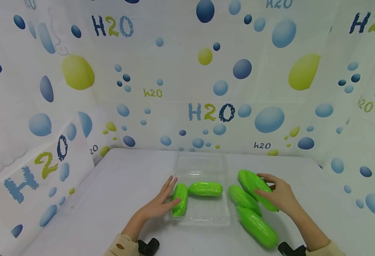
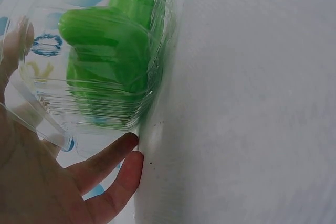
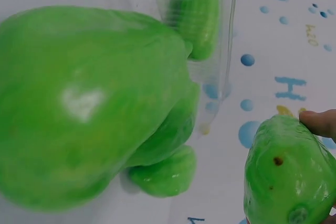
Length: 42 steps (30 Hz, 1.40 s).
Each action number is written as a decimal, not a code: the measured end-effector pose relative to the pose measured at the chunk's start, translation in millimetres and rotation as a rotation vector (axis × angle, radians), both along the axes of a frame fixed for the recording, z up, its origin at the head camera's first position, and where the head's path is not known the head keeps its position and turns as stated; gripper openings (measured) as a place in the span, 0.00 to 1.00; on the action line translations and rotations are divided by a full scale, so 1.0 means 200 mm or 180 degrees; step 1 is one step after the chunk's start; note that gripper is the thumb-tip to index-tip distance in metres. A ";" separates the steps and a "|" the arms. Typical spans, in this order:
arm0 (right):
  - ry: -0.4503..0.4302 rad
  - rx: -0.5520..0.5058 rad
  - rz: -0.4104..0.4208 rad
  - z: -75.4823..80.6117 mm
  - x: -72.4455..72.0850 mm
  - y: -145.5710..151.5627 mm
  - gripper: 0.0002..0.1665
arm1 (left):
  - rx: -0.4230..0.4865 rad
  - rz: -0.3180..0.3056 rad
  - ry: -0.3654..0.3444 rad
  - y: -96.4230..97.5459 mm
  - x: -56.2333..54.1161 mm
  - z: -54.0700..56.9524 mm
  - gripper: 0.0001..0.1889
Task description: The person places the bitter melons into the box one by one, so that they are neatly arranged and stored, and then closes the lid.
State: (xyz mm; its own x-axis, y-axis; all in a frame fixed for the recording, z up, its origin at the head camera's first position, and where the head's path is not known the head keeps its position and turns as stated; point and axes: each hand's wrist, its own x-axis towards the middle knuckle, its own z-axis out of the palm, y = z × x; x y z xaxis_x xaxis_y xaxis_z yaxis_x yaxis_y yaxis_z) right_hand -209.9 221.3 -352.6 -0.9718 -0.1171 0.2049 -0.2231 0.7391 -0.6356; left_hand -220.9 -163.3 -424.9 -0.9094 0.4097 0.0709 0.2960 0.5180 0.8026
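clear container [image 1: 206, 211] sits mid-scene, probably for easy reach. to its right, two loose green vegetables [image 1: 257, 227] lie beside the held vegetable [image 1: 253, 185], which the right hand [image 1: 282, 195] pinches across its width, likely for a surer hold. inside, a lengthwise vegetable [image 1: 180, 193] lies along the left side, a crosswise vegetable [image 1: 205, 188] right of it. the left hand [image 1: 157, 206], fingers extended, grasps nothing at the left edge, perhaps steadying it.

Curtained-off workspace — bubble-print sheeting [image 1: 181, 67], white table [image 1: 123, 181]
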 end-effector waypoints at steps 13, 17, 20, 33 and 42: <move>0.0134 -0.0115 0.0189 0.02 -0.05 -0.11 0.33 | -0.0009 -0.0033 0.0023 -0.01 0.00 0.00 0.40; 0.0094 -0.0096 0.0194 0.03 -0.05 -0.14 0.33 | -0.0036 -0.0026 0.0070 -0.01 0.00 0.01 0.39; 0.0081 -0.0099 0.0197 0.03 -0.06 -0.16 0.33 | -0.0018 -0.0031 0.0094 0.00 0.00 0.01 0.39; 0.0071 -0.0220 0.0329 0.01 -0.09 -0.22 0.33 | -0.0003 -0.0037 0.0060 -0.01 0.00 0.00 0.40; 0.0009 -0.0278 0.0374 0.02 -0.09 -0.28 0.33 | -0.0054 -0.0001 0.0052 -0.01 -0.01 -0.01 0.40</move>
State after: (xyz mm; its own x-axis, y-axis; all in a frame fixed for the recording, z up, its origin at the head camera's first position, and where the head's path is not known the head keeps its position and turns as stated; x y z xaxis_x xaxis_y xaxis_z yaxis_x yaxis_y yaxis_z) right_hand -228.1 166.1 -347.9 -0.9518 -0.2117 0.2219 -0.3067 0.6497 -0.6956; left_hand -222.3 -164.7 -426.9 -0.9081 0.4112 0.0788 0.3092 0.5315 0.7886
